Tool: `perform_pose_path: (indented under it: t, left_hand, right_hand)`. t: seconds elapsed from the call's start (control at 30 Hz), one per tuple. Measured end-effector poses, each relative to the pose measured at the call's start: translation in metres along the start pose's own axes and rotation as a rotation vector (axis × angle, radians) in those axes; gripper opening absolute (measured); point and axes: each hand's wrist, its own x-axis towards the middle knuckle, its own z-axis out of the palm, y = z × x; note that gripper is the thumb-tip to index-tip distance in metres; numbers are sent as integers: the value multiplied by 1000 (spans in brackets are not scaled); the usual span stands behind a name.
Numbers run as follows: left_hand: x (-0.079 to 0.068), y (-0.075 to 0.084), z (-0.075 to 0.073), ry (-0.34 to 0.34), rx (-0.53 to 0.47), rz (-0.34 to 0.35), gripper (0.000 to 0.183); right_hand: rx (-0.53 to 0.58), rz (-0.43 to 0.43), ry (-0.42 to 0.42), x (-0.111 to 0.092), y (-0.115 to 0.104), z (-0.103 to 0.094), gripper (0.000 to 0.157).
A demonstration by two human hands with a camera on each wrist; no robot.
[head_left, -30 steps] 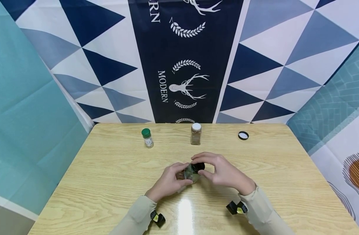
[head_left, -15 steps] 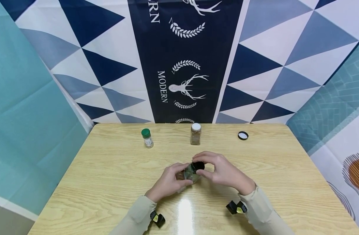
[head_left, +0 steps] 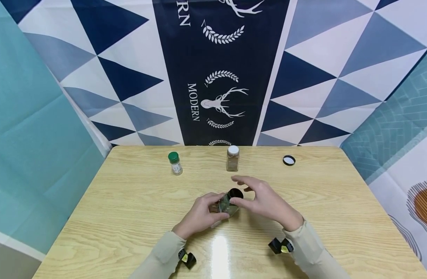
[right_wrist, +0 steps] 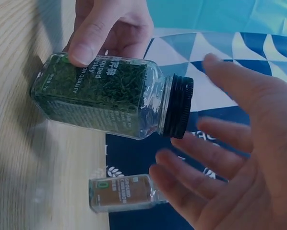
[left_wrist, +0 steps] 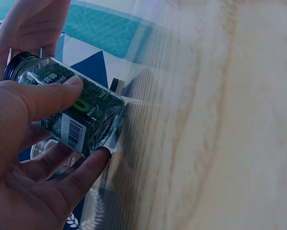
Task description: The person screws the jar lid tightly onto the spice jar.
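My left hand [head_left: 202, 215] holds a clear glass jar of chopped parsley [right_wrist: 105, 98] by its body, with the thumb across the label. The jar leans, its base low at the table and its black top [right_wrist: 179, 108] up to the right. Around that black top my right hand [head_left: 263, 199] hovers with fingers spread. In the right wrist view its thumb stands apart from the top; whether one fingertip still touches the lower rim I cannot tell. A barcode label [left_wrist: 72, 132] shows in the left wrist view.
Toward the back of the wooden table [head_left: 129, 209] stand a small green-capped bottle [head_left: 175, 164] and a white-capped jar of brown powder [head_left: 232, 159]. A round black lid with a white inside [head_left: 289, 160] lies at the back right. Patterned cloth [head_left: 220, 58] hangs behind.
The fingers of my right hand have spread away from the jar's black top, which they were around before. My left hand keeps its hold on the jar in the same place.
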Motion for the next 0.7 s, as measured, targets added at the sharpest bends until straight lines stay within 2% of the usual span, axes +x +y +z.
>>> perform_pose_path:
  t: [0.17, 0.33, 0.47, 0.57, 0.7]
  left_hand:
    - [0, 1, 0, -3, -10, 2, 63]
    - [0, 1, 0, 0, -21, 10, 62]
    - [0, 1, 0, 4, -23, 11, 62]
    - [1, 1, 0, 9, -8, 12, 61]
    - [1, 1, 0, 8, 7, 15, 60]
  right_hand:
    - [9, 87, -6, -2, -4, -3, 88]
    - [14, 51, -21, -2, -6, -4, 97]
    - [11, -38, -27, -2, -6, -2, 91]
    - [4, -97, -42, -2, -6, -1, 80]
    - [-3, -117, -63, -3, -7, 0, 64]
